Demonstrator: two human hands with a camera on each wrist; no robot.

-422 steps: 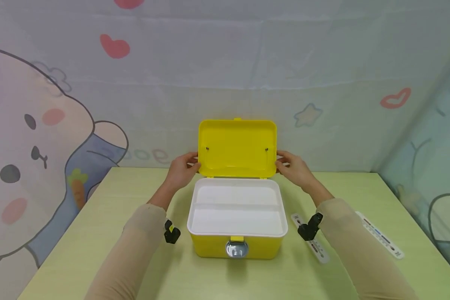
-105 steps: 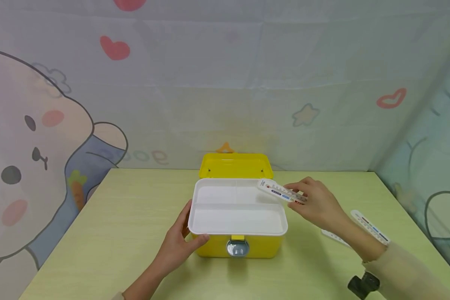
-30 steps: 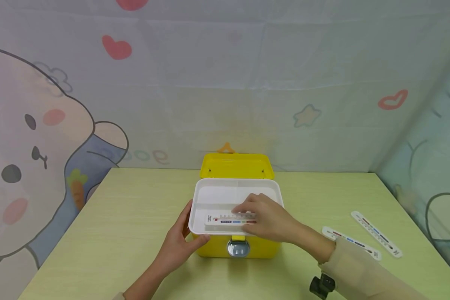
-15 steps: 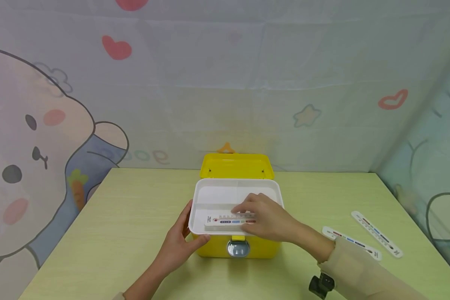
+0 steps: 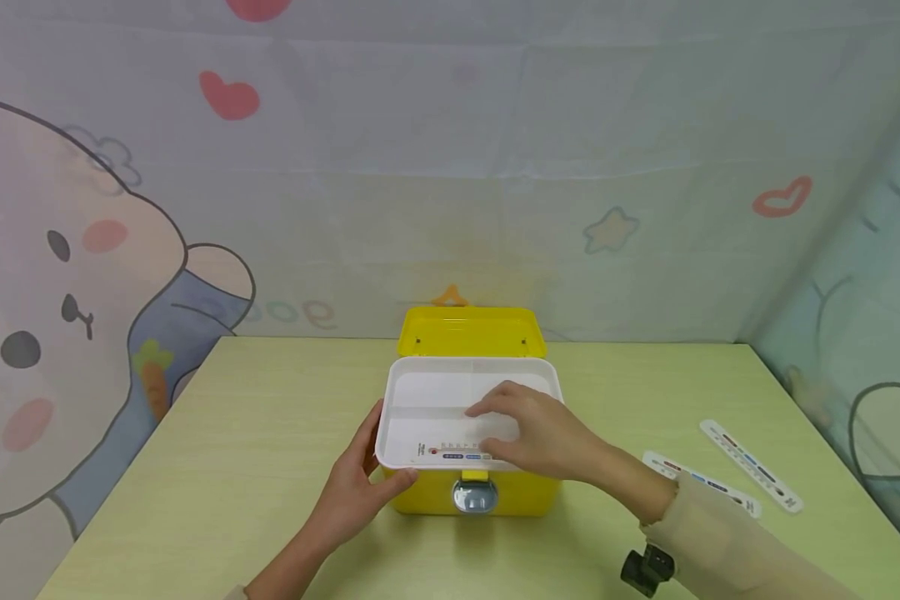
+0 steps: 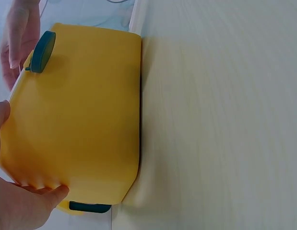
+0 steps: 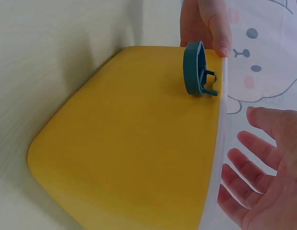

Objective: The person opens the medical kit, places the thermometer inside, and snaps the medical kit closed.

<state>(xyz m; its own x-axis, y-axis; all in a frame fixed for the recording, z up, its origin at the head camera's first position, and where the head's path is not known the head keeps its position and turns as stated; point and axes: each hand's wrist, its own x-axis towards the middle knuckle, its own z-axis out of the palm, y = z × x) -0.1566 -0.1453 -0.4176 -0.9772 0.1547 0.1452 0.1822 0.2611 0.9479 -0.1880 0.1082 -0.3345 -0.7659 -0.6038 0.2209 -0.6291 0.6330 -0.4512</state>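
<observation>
A yellow storage box (image 5: 521, 496) with a divided white tray (image 5: 431, 387) on top stands on the table, its lid (image 5: 472, 325) tipped back. My left hand (image 5: 356, 475) holds the box's left front corner, thumb at the front, fingers along the side. In the tray's front compartment lies a white strip thermometer (image 5: 450, 453), its right end hidden behind my right hand (image 5: 540, 433). That hand hovers over the tray, thumb and fingers spread apart and holding nothing. The right wrist view shows its fingers (image 7: 256, 177) loosely bent beside the tray rim.
Two more strip thermometers, one nearer (image 5: 708, 485) and one farther right (image 5: 750, 464), lie on the table (image 5: 285, 400) to the right of the box. A round clear latch (image 5: 475, 497) hangs at the box's front. A printed cloth (image 5: 390, 167) hangs behind the table.
My right hand has brought a thermometer from the right into the tray's front compartment and has let go of it; its fingers have spread. Earlier the lid tipped further back. My left hand stays put.
</observation>
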